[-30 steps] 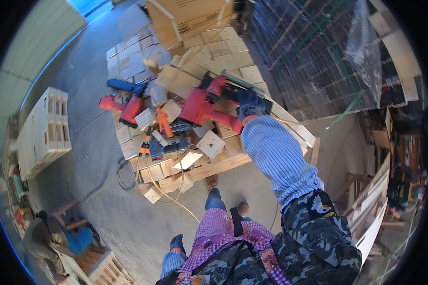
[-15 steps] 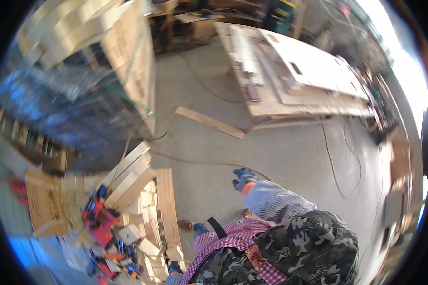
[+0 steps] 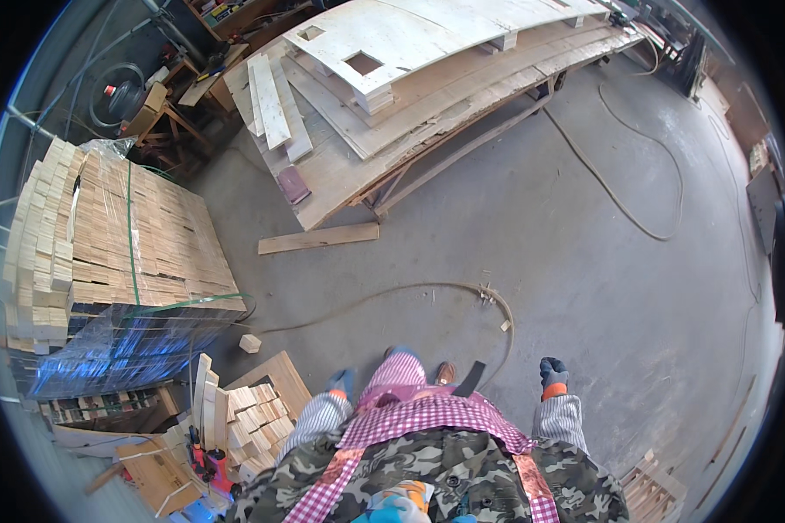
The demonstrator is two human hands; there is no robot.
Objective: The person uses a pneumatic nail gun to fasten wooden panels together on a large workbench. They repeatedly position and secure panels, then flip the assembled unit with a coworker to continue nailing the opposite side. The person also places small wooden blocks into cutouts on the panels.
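Note:
My right hand (image 3: pixel 553 375), in a dark blue-grey glove with an orange cuff, hangs over the concrete floor (image 3: pixel 462 327) beside my body. Its fingers are curled in, and nothing shows in them. By my left side is my left hand (image 3: pixel 342 381), in a blue glove, close to the striped trouser leg. Its fingers are too small and partly hidden to make out. Nearest to it is a heap of short wood blocks (image 3: pixel 260 414) at the lower left. I wear a pink checked apron (image 3: pixel 427 414) over a camouflage garment.
A strapped stack of timber (image 3: pixel 148 235) stands at the left. Ahead is a large work table (image 3: pixel 323 187) bearing white panels (image 3: pixel 410 44). A loose plank (image 3: pixel 318 240) lies before it. A hose (image 3: pixel 384 292) curves across the floor near my feet. Red tools (image 3: pixel 214 462) lie lower left.
My view has swung to the right and sharpened, so the table and timber stack sit further left. My right hand has drawn back from in front of me to my side, its fingers now curled.

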